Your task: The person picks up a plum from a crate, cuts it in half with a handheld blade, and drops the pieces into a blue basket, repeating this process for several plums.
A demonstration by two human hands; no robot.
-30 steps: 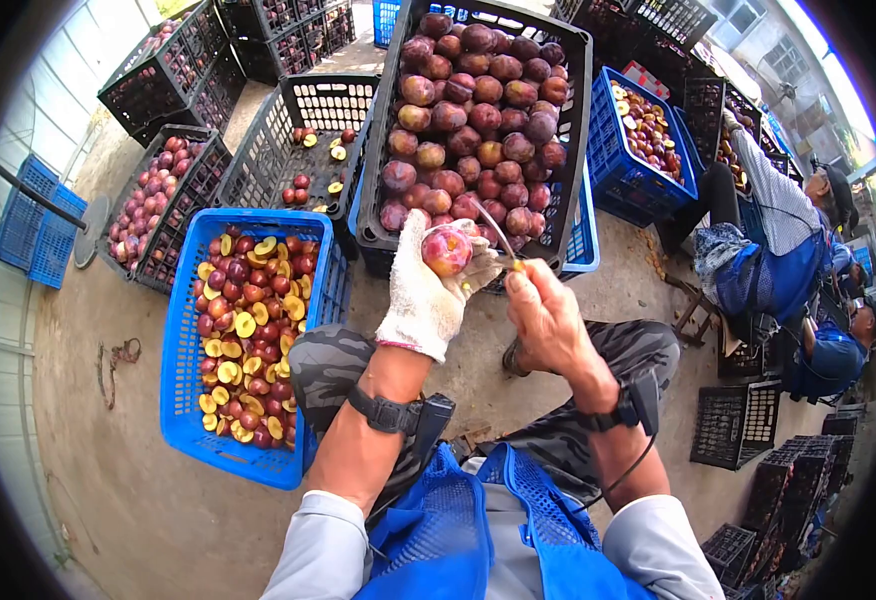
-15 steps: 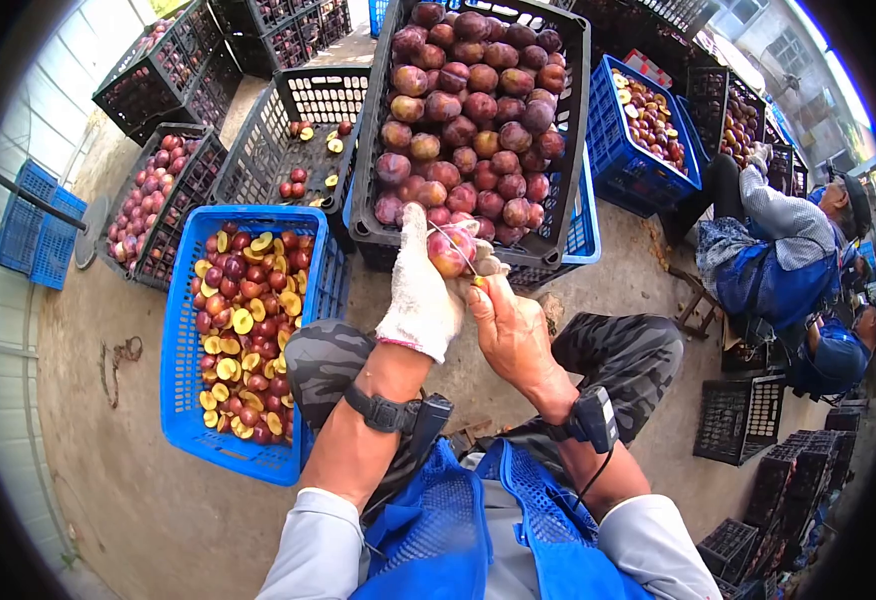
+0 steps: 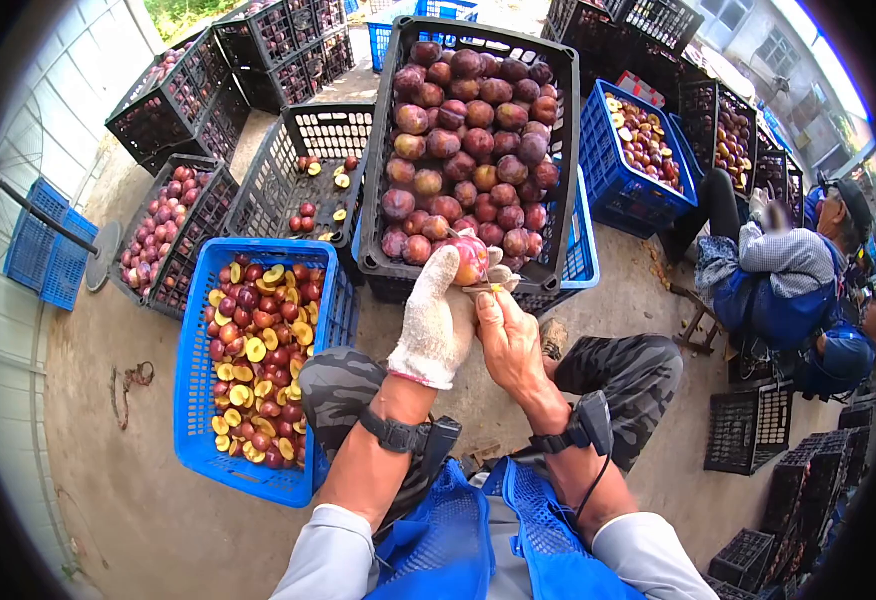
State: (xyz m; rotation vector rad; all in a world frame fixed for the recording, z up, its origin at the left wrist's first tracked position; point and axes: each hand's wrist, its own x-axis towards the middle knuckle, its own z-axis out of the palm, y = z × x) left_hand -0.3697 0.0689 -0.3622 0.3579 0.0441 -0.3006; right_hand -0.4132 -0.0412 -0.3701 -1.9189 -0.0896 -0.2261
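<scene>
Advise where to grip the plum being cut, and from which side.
Probably cup the plum round its lower left half, coming from the left as the gloved left hand does: it is round, and the right hand works a blade at its lower right edge, so that side should stay free.

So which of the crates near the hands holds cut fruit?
The blue crate by the left knee, showing yellow cut faces; the black crate ahead holds whole plums.
</scene>
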